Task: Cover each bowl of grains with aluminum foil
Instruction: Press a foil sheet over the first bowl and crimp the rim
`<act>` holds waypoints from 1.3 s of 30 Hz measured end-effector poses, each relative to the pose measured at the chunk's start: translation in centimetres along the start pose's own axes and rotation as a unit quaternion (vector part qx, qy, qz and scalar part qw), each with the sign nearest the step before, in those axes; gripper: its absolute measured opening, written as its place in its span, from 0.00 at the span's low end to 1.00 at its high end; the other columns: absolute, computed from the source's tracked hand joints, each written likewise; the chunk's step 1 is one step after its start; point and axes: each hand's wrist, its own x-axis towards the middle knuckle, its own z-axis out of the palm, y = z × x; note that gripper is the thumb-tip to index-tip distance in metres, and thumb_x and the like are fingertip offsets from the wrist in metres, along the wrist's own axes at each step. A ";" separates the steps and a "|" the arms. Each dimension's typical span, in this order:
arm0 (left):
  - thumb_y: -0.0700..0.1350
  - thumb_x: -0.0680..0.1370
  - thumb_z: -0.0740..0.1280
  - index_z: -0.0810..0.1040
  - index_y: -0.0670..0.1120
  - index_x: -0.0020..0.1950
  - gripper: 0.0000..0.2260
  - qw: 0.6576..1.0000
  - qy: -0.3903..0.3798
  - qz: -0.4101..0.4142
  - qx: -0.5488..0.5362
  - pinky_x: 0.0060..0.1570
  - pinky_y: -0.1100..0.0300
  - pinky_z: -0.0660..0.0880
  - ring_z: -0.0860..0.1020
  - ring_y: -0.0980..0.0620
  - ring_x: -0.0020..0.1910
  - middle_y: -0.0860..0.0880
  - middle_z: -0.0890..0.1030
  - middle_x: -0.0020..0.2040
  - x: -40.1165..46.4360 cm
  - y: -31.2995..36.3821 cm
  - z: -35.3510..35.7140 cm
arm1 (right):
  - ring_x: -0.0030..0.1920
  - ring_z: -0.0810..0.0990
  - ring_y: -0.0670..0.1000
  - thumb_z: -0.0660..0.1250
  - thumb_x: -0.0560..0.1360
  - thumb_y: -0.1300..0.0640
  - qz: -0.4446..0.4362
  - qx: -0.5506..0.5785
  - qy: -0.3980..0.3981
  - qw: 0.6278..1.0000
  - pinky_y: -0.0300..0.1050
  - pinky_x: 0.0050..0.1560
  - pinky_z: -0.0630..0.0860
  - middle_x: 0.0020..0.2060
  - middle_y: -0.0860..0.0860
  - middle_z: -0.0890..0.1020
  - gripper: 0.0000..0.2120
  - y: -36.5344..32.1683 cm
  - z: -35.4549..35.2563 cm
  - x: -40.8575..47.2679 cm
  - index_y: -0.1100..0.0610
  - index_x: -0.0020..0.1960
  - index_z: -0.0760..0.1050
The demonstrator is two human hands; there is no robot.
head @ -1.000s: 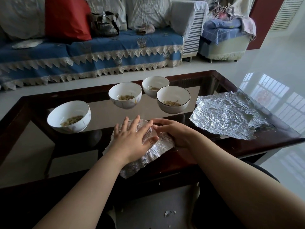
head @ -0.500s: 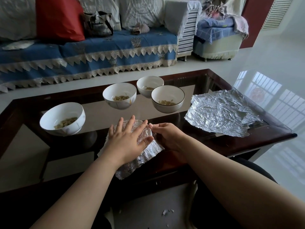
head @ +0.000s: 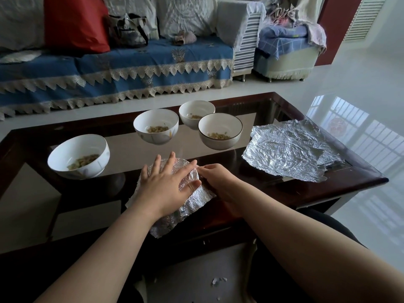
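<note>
While four white bowls of grain stand uncovered on the glass table (head: 273, 202), only the near one is under foil (head: 190, 200), its wrap unfinished. Left hand (head: 166, 184) lies flat, fingers spread, pressing the foil top; right hand (head: 215, 179) pinches the foil down at the bowl's right side. Spare foil sheets (head: 286, 154) wait to the right, well apart. Since a second ago the right hand's fingers have curled tighter against the rim; the left has barely shifted.

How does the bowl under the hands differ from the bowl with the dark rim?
The bowl under the hands is wrapped in foil, contents hidden; the dark-rimmed bowl is open, showing grains. The left hand presses on the first; nothing touches the second. Both stand on the glass table.
</note>
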 end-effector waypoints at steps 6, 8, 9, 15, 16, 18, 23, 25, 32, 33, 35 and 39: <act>0.76 0.67 0.32 0.41 0.72 0.74 0.35 1.000 -0.004 -0.006 0.000 0.73 0.36 0.45 0.43 0.39 0.78 0.49 0.44 0.81 -0.1 0.2 -0.2 | 0.27 0.68 0.44 0.67 0.78 0.50 0.013 0.020 0.002 1.000 0.33 0.25 0.66 0.31 0.49 0.74 0.11 0.6 0.3 0.3 0.58 0.48 0.79; 0.76 0.66 0.31 0.41 0.72 0.74 0.36 1.000 -0.007 -0.009 0.002 0.73 0.37 0.45 0.42 0.39 0.78 0.49 0.43 0.81 -0.1 0.3 -0.3 | 0.32 0.69 0.47 0.67 0.78 0.51 0.009 0.022 0.004 1.000 0.37 0.29 0.67 0.35 0.53 0.75 0.09 0.8 0.6 0.5 0.58 0.48 0.77; 0.76 0.66 0.31 0.41 0.72 0.74 0.36 1.000 -0.007 -0.011 0.001 0.73 0.37 0.45 0.42 0.39 0.78 0.49 0.43 0.81 -0.2 0.3 -0.3 | 0.33 0.70 0.47 0.67 0.78 0.53 0.004 0.022 0.006 1.000 0.38 0.31 0.68 0.36 0.53 0.75 0.08 0.8 0.7 0.6 0.57 0.46 0.76; 0.76 0.69 0.35 0.44 0.71 0.75 0.34 1.000 -0.005 -0.029 -0.006 0.73 0.36 0.46 0.42 0.41 0.78 0.51 0.43 0.81 -0.3 0.6 -0.3 | 0.37 0.73 0.46 0.65 0.75 0.62 -0.063 -0.166 0.007 0.984 0.36 0.34 0.68 0.33 0.45 0.75 0.10 0.5 0.4 0.7 0.51 0.38 0.71; 0.75 0.70 0.36 0.45 0.70 0.75 0.33 0.999 -0.006 -0.034 -0.009 0.73 0.36 0.46 0.42 0.42 0.79 0.52 0.42 0.81 -0.2 0.7 -0.4 | 0.40 0.74 0.48 0.64 0.76 0.62 -0.066 -0.184 0.019 0.980 0.37 0.36 0.68 0.34 0.45 0.75 0.10 0.7 0.4 0.8 0.51 0.39 0.71; 0.73 0.72 0.38 0.46 0.69 0.76 0.32 0.999 -0.006 -0.044 -0.017 0.72 0.34 0.46 0.41 0.46 0.79 0.55 0.41 0.80 -0.2 1.0 -0.4 | 0.40 0.76 0.49 0.59 0.78 0.63 -0.060 -0.151 0.062 0.985 0.40 0.39 0.71 0.35 0.46 0.77 0.07 0.7 0.3 1.4 0.54 0.44 0.72; 0.66 0.80 0.40 0.45 0.65 0.77 0.25 0.997 -0.003 -0.072 -0.016 0.71 0.31 0.45 0.42 0.45 0.79 0.54 0.42 0.80 0.1 2.1 -0.2 | 0.31 0.73 0.47 0.59 0.82 0.56 -0.085 0.138 -0.002 0.987 0.37 0.30 0.69 0.37 0.53 0.77 0.07 -0.2 -0.2 1.3 0.60 0.54 0.71; 0.63 0.81 0.40 0.44 0.65 0.77 0.24 0.997 -0.001 -0.080 -0.012 0.71 0.31 0.45 0.43 0.43 0.79 0.53 0.43 0.81 0.2 2.4 -0.1 | 0.32 0.72 0.43 0.62 0.81 0.55 -0.106 0.102 -0.031 0.989 0.33 0.32 0.69 0.36 0.50 0.76 0.07 0.2 0.0 0.5 0.59 0.53 0.73; 0.61 0.81 0.42 0.45 0.65 0.78 0.23 0.997 0.006 -0.078 -0.024 0.70 0.30 0.43 0.42 0.42 0.79 0.52 0.43 0.81 0.3 2.3 0.0 | 0.41 0.74 0.39 0.61 0.81 0.48 -0.096 0.014 -0.075 0.992 0.29 0.44 0.70 0.42 0.45 0.77 0.11 1.5 -1.2 0.1 0.55 0.57 0.73; 0.61 0.81 0.42 0.45 0.65 0.78 0.23 0.997 0.005 -0.077 -0.024 0.70 0.30 0.43 0.42 0.42 0.79 0.53 0.43 0.81 0.3 2.3 0.0 | 0.44 0.74 0.42 0.61 0.81 0.49 -0.094 0.036 -0.093 0.991 0.32 0.49 0.71 0.44 0.47 0.77 0.12 1.5 -1.3 0.0 0.56 0.58 0.72; 0.61 0.81 0.42 0.44 0.65 0.78 0.24 0.997 0.007 -0.073 -0.023 0.70 0.31 0.43 0.42 0.43 0.79 0.53 0.43 0.81 0.4 2.2 0.1 | 0.51 0.74 0.50 0.67 0.78 0.51 -0.084 0.127 -0.135 0.979 0.43 0.56 0.70 0.47 0.53 0.78 0.15 1.8 -1.4 0.1 0.59 0.58 0.73; 0.61 0.82 0.43 0.44 0.65 0.78 0.23 0.997 0.009 -0.070 -0.021 0.70 0.31 0.44 0.43 0.43 0.79 0.53 0.43 0.81 0.3 2.1 0.1 | 0.53 0.68 0.58 0.77 0.67 0.49 -0.068 0.205 -0.173 0.961 0.46 0.49 0.63 0.46 0.56 0.80 0.13 2.1 -1.3 0.7 0.53 0.49 0.82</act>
